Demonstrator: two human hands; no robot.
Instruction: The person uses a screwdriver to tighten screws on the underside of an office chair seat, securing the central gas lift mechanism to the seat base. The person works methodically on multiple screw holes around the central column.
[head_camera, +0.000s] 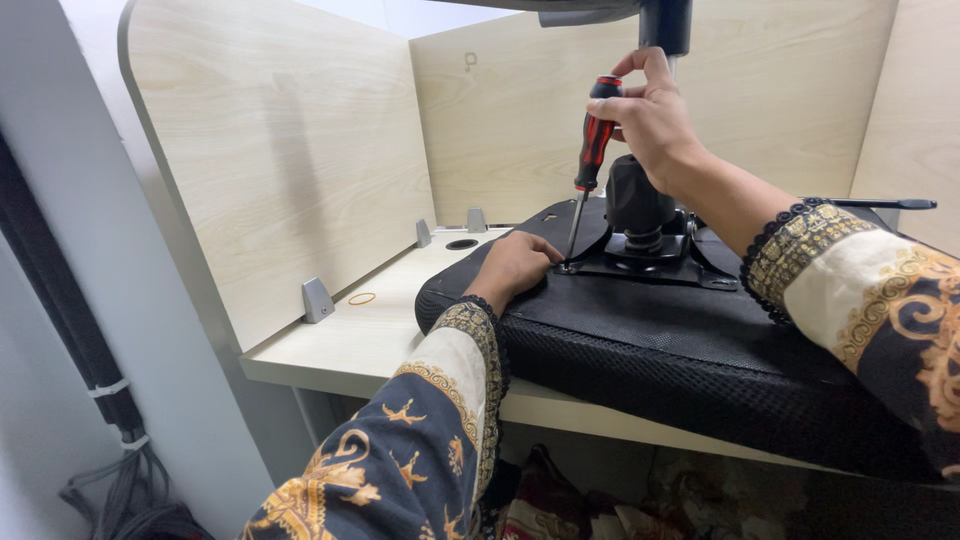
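An upturned black office chair seat (690, 350) lies across the pale wooden desk (350, 345), its mesh edge hanging over the desk's near side. At the middle of the seat's underside sits a black metal mounting plate (650, 268) with a thick gas-lift column (635, 200) rising from it.

The left hand (515, 268) rests on the seat just left of the plate, fingers curled down at the plate's front-left corner; whether it pinches a screw there cannot be told. The right hand (650, 120) is above the plate, closed around the top of a red-and-black screwdriver (590, 160).

The screwdriver stands nearly upright, its long axis leaning slightly, handle up and toward the column, tip down on that same front-left corner, touching or just beside the left fingertips. A small orange rubber band (361, 298) lies on the desk, well left of the seat.
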